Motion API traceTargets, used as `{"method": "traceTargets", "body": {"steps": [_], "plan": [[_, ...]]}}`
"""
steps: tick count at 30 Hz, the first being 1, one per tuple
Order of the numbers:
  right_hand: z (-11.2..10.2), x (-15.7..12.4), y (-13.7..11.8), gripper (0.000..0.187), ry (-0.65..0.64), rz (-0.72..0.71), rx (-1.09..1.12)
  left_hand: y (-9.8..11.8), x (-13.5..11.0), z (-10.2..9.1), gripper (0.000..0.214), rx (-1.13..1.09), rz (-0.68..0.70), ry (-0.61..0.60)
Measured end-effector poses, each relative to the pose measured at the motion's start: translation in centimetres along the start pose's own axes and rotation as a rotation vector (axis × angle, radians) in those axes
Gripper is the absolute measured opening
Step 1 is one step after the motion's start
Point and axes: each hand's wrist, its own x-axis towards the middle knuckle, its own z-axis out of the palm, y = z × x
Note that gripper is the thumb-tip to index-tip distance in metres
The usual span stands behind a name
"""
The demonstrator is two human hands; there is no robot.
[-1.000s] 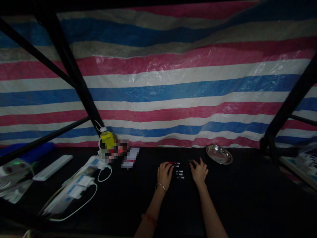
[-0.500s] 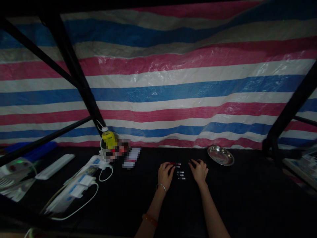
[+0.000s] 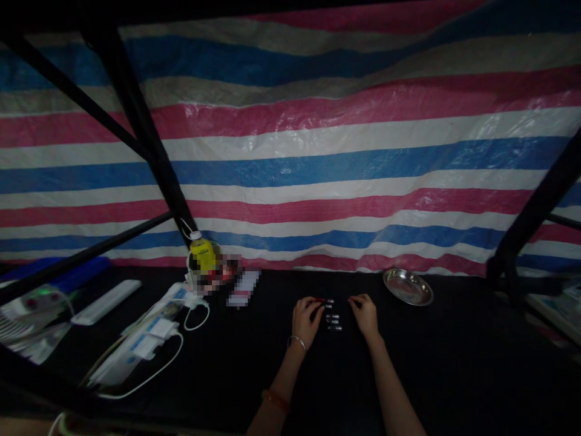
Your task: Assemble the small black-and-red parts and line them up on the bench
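Note:
My left hand (image 3: 308, 320) rests on the black table with its fingers curled round the left end of a small red tube (image 3: 325, 300) with a silvery end. A shiny small tube (image 3: 328, 306) lies just below it, by the thumb. Nearer me lie several dark tubes with silvery ends (image 3: 334, 328), side by side. My right hand (image 3: 365, 316) is to the right of the row, a short gap away. Its thumb and forefinger are pinched together; whatever they hold is too small and dark to make out.
A round metal dish (image 3: 408, 287) stands to the right. At left are a power strip (image 3: 140, 339) with plugs and white cables, a long white case (image 3: 107, 301), a yellow bottle (image 3: 202, 253) and a blurred-out flat item (image 3: 244, 288). Black frame bars and a striped sheet (image 3: 318, 175) stand behind.
My right hand's thumb and forefinger have closed into a pinch, and its other fingers have drawn in. My left hand stays at the red tube. The whole view has shifted slightly.

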Motion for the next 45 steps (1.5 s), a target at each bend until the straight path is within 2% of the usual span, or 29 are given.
{"method": "traceTargets", "body": {"steps": [7, 13, 17, 23, 27, 34, 45], "plan": [[-0.8, -1.2, -1.3, 0.023, 0.012, 0.015, 0.054, 0.3, 0.0, -0.2, 0.016, 0.009, -0.008, 0.004], [-0.3, -1.8, -4.4, 0.037, 0.206, 0.098, 0.342, 0.4, 0.0, -0.2, 0.017, 0.007, -0.016, -0.05], [0.5, -2.9, -6.6, 0.037, 0.14, 0.051, 0.452, 0.4, -0.1, -0.2, 0.017, 0.009, -0.007, -0.098], [0.7, -3.6, -7.9, 0.033, 0.14, 0.2, 0.647, 0.3, -0.3, -0.1, 0.017, 0.021, 0.014, -0.133], [0.9, -3.5, -8.0, 0.031, 0.088, 0.233, 0.776, 0.2, -0.3, 0.0, 0.018, 0.021, 0.032, -0.133], [0.7, -3.4, -8.0, 0.032, 0.106, 0.238, 0.768, 0.2, -0.3, 0.0, 0.017, 0.024, 0.028, -0.131], [1.0, -3.9, -8.3, 0.031, 0.015, 0.151, 0.714, 0.3, -0.2, -0.1, 0.015, 0.026, 0.016, -0.14]]}}
